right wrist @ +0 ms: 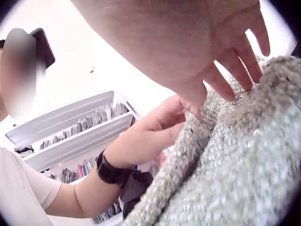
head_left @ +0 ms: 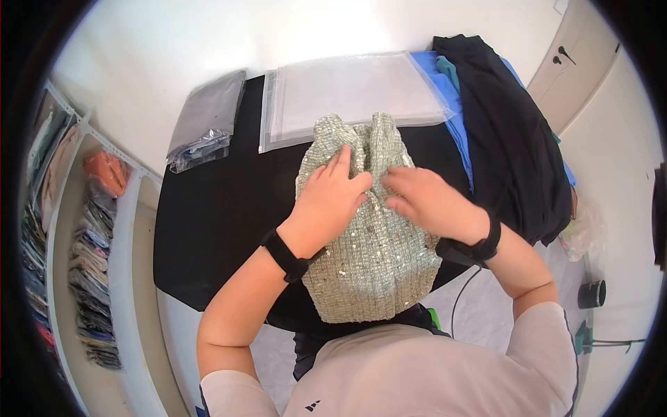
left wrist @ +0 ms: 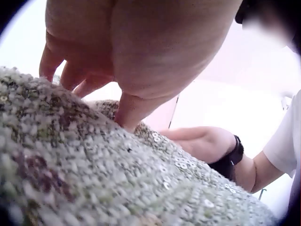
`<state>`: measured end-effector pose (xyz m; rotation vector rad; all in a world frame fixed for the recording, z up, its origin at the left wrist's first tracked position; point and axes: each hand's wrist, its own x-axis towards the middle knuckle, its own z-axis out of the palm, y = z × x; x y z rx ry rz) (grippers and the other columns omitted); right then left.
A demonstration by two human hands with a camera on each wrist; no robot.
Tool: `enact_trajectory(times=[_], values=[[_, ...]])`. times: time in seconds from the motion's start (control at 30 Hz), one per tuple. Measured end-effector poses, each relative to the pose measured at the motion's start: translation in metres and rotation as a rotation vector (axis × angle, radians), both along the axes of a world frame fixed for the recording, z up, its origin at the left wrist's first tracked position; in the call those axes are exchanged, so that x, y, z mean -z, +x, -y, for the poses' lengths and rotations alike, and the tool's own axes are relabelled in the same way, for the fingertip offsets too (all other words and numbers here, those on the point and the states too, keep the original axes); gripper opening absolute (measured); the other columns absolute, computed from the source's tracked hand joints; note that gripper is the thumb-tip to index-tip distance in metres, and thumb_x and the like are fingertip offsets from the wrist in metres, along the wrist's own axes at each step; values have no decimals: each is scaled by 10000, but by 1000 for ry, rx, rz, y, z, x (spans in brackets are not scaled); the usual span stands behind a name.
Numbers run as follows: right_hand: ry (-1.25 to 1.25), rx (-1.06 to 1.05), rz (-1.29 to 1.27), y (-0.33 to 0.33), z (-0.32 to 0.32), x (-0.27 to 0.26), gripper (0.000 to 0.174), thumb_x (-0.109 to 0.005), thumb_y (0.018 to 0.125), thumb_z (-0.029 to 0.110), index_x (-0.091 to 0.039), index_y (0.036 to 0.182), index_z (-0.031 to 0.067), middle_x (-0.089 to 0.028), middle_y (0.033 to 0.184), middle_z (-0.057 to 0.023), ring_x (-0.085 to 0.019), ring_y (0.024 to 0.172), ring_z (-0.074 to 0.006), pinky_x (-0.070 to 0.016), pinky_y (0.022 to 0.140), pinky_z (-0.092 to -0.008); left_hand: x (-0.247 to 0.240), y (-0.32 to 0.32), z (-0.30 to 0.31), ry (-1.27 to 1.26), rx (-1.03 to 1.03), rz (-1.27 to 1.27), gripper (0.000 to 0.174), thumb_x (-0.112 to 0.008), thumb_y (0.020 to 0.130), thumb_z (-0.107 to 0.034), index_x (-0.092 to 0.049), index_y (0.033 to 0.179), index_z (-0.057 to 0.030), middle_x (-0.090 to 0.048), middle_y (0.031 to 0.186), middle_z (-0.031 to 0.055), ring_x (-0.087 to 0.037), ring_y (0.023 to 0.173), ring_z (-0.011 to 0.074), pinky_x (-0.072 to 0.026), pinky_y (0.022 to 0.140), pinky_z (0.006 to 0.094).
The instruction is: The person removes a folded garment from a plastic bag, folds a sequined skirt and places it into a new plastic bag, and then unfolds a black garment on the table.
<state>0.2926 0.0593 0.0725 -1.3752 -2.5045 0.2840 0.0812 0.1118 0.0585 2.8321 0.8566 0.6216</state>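
Garment: sequinned knit (head_left: 375,271) flat on worktop (head_left: 208,215), long axis running away from the person.
Left grip (head_left: 330,201): fingers straight, pressing its upper middle.
Right grip (head_left: 431,201): fingers spread, resting alongside; both equally near.

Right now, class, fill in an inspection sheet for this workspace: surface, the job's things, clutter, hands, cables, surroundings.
Surface: black table.
Job's things: pale sequinned garment, lying on the table and reaching its near edge.
Clutter: clear plastic bag, grey bag, dark clothes pile over blue cloth.
Hands: left hand and right hand rest on the garment, fingertips on the fabric.
Cables: one thin cable beside the right arm.
Surroundings: shelves of packed items at left; door at right.
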Motion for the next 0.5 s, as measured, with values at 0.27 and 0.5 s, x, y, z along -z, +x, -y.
enact_trajectory(times=[0.27, 0.5], values=[[-465, 520, -460, -15, -65, -24, 565, -630, 806, 132, -346, 1247, -79, -609, 806, -182, -633, 764, -256, -506, 711, -330, 14, 5, 14, 48, -91, -69, 248, -586, 815, -140, -500, 1036, -65, -380, 1289, 348, -446, 1154, 460, -372, 954, 484], [-29, 379, -224, -15, -77, -10, 522, -610, 734, 38, -369, 1179, -91, -591, 790, -236, -622, 773, -344, -500, 696, -366, 10, 2, 20, 60, -64, -133, 390, -497, 856, -190, -466, 1221, -55, -356, 1336, 311, -344, 1259, 445, -297, 997, 548]])
